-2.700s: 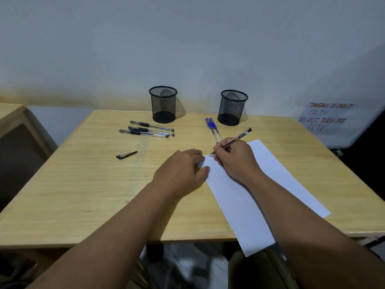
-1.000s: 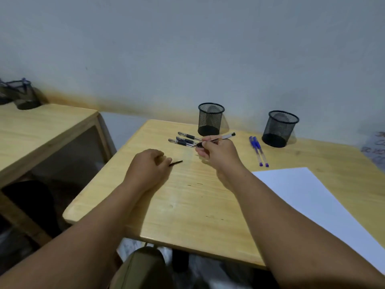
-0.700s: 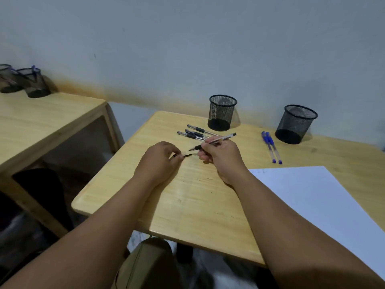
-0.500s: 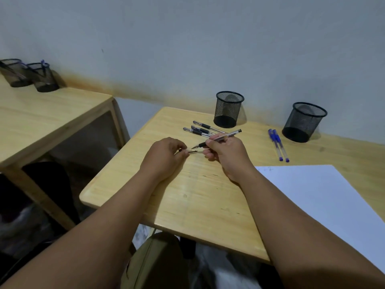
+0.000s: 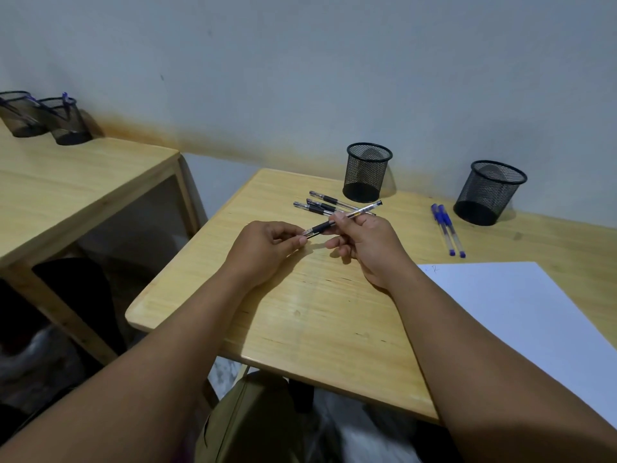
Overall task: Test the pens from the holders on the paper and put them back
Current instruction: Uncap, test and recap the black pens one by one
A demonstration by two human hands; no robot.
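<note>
Capping the tested black pen
Your right hand (image 5: pixel 365 242) pinches the pen (image 5: pixel 347 218); your left hand (image 5: pixel 267 248) pinches the cap (image 5: pixel 306 232). Line them up, push straight until seated.

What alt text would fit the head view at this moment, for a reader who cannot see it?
Over a wooden table, the right hand holds a black pen while the left hand pinches at its tip end. Three more black pens lie before one empty mesh holder, two blue pens beside another, and white paper lies at right.
</note>
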